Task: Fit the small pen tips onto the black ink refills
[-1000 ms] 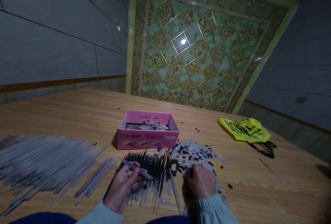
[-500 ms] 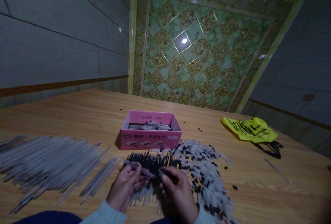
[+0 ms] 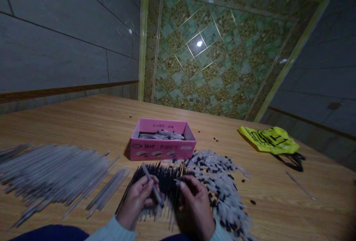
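Note:
My left hand [image 3: 141,196] is closed around a slim translucent pen barrel [image 3: 151,183], which leans with its dark end down to the right. My right hand [image 3: 194,200] pinches a small thin pale piece [image 3: 177,181] between thumb and fingertips, a little apart from the barrel; its exact kind is too small to tell. Beneath both hands lies a dense heap of thin dark sticks with pale ends, like pen refills [image 3: 162,170]. Right of my right hand spreads a pile of short whitish translucent caps [image 3: 225,192] mixed with small black pieces.
A pink box [image 3: 162,151] holding whitish sticks stands behind the heap. Many long translucent tubes [image 3: 58,174] lie at the left, with a smaller bunch [image 3: 108,191] beside them. At the right are a yellow bag [image 3: 268,139] and one loose stick [image 3: 300,186] on the wooden table [image 3: 91,122].
My left hand has turned the pen barrel steeper, its upper end rising and its dark end dropping. My right hand has drawn slightly right, away from the barrel, with the pale piece in its fingers.

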Demonstrator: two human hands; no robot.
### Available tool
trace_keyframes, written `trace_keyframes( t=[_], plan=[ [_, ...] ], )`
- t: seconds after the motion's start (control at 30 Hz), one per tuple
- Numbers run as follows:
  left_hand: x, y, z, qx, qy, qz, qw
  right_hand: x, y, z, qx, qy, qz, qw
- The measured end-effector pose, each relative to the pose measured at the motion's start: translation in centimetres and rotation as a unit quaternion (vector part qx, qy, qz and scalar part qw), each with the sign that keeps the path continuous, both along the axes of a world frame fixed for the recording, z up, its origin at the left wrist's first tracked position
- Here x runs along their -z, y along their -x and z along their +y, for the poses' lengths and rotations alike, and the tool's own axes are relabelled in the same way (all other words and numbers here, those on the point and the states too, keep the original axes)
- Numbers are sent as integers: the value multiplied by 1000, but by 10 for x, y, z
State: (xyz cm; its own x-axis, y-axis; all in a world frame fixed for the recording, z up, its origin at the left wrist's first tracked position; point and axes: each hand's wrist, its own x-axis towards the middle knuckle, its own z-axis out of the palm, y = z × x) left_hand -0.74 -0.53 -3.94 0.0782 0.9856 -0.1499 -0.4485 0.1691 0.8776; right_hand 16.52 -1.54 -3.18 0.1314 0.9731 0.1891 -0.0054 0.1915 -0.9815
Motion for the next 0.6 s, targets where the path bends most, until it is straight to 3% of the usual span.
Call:
trace_keyframes(
  t=[0.17, 0.37, 0.6],
  plan=[
    [1, 3, -2, 115, -14, 15, 993, -2, -7, 4, -7, 5, 120, 993],
    [0, 3, -5, 235, 14, 42, 971, -5, -9, 8, 20, 44, 276, 960],
    [2, 5, -6, 278, 28, 54, 959, -13, -3, 5, 8, 52, 285, 957]
  ],
)
